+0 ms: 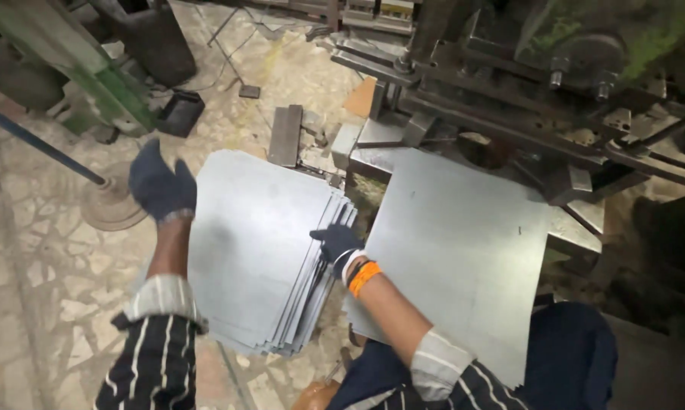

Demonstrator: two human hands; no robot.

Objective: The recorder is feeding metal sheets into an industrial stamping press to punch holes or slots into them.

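Over on the far left there's a green machine frame (pixel 92 68) and a round metal base (pixel 113 203) sitting on the speckled stone floor (pixel 31 266). Next comes your left hand (pixel 160 186) in its dark glove: fingers are spread and loose, not gripping anything, hovering right at the upper left edge of the stack of metal sheets (pixel 259 243). Can't quite tell if the glove is touching the top sheet or just floating above it.

The stack itself is a fanned pile of grey sheets lying flat between your two hands, its stepped edges showing along the right and bottom sides.

Your right hand (pixel 336 244), also gloved, with an orange band (pixel 364 278) at the wrist, is curled onto that stepped right edge of the stack, fingertips pressed in among the sheet edges. Looks like a pinch on them, but how many it has I can't tell.

Just right of that hand lies a single large sheet (pixel 456 250), resting flat on the bed of the dark press machine (pixel 525 83), which fills the top right.
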